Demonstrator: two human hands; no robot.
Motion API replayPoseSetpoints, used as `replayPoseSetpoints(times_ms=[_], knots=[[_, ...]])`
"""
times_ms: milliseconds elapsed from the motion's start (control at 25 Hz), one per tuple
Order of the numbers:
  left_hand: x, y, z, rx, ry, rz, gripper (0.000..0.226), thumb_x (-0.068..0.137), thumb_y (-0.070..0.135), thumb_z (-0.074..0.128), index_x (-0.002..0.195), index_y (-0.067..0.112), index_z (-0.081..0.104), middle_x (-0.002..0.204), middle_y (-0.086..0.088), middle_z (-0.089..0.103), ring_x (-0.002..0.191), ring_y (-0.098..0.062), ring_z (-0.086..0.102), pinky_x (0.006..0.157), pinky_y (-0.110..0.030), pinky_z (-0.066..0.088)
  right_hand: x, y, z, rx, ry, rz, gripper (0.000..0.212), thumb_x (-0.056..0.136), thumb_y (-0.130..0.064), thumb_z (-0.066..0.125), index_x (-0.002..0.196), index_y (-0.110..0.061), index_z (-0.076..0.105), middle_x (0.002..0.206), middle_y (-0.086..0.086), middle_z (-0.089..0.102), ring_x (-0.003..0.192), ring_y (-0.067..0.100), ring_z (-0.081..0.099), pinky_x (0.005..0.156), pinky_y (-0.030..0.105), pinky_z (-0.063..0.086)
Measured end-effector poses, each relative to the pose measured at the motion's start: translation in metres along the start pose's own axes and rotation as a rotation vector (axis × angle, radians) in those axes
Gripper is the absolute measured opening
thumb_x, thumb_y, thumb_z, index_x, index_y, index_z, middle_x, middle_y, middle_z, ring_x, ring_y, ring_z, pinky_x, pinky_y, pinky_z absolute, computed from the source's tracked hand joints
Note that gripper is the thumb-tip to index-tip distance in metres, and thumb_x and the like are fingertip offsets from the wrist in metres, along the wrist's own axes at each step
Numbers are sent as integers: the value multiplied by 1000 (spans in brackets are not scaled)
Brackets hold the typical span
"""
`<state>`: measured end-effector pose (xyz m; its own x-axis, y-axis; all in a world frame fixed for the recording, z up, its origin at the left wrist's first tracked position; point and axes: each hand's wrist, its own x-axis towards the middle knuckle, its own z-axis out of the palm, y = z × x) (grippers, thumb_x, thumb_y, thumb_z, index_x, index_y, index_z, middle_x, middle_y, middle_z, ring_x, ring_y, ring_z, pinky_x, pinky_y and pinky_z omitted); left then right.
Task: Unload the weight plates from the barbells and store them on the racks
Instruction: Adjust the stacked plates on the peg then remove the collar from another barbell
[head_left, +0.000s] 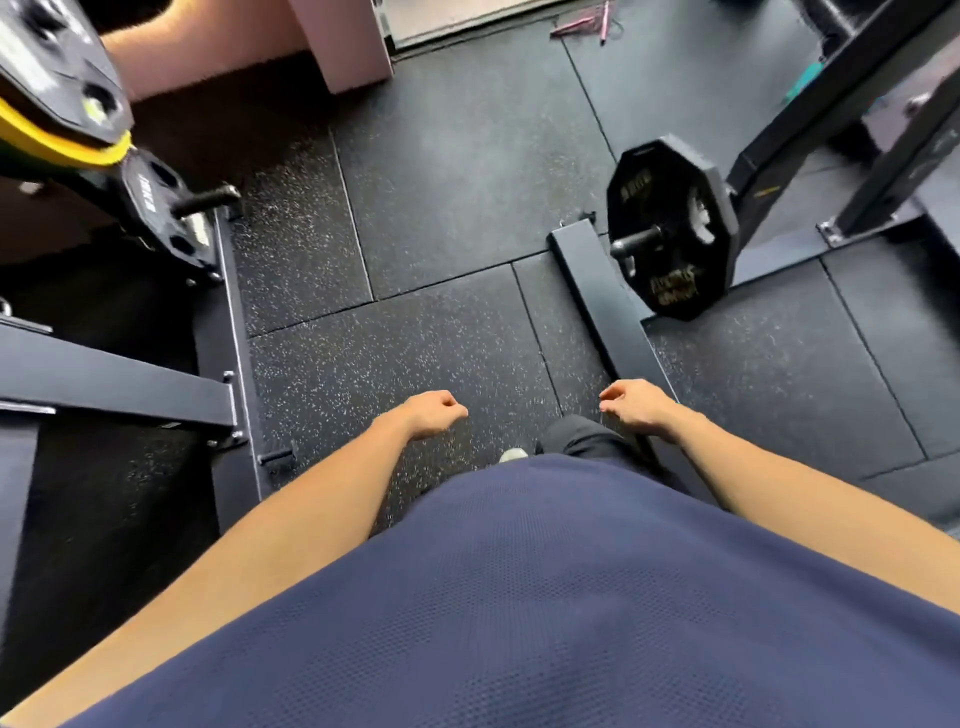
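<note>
Both hands hang empty above the rubber floor (441, 171), fingers loosely curled: the left hand (434, 413) and the right hand (636, 405) hold nothing. The black weight plate (670, 228) sits upright on a storage peg (636, 241) of the rack (831, 130), ahead and to the right, nearer the right hand; the peg's axis points back toward the person's left. More plates (67, 93) crowd the floor's far-left corner, well apart from the left hand.

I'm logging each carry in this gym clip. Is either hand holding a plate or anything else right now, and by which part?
Nothing is held. The left hand and right hand hang loosely curled over the floor mat, apart from the plates.
</note>
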<state>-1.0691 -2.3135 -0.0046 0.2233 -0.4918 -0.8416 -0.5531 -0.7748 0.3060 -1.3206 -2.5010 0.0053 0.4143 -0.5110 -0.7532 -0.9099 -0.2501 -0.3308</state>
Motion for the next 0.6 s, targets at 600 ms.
replayPoseSetpoints(times_ms=[600], knots=[[156,96,-229,-292,163,-135,28,87,45,54,108,28,62,127,2,61,112,-19,54,98,-31,40,253,-139,-249,-330,-107,-202,33,95,-18,54,121,0,63,128,16,63,111,29,59,86,31,47]])
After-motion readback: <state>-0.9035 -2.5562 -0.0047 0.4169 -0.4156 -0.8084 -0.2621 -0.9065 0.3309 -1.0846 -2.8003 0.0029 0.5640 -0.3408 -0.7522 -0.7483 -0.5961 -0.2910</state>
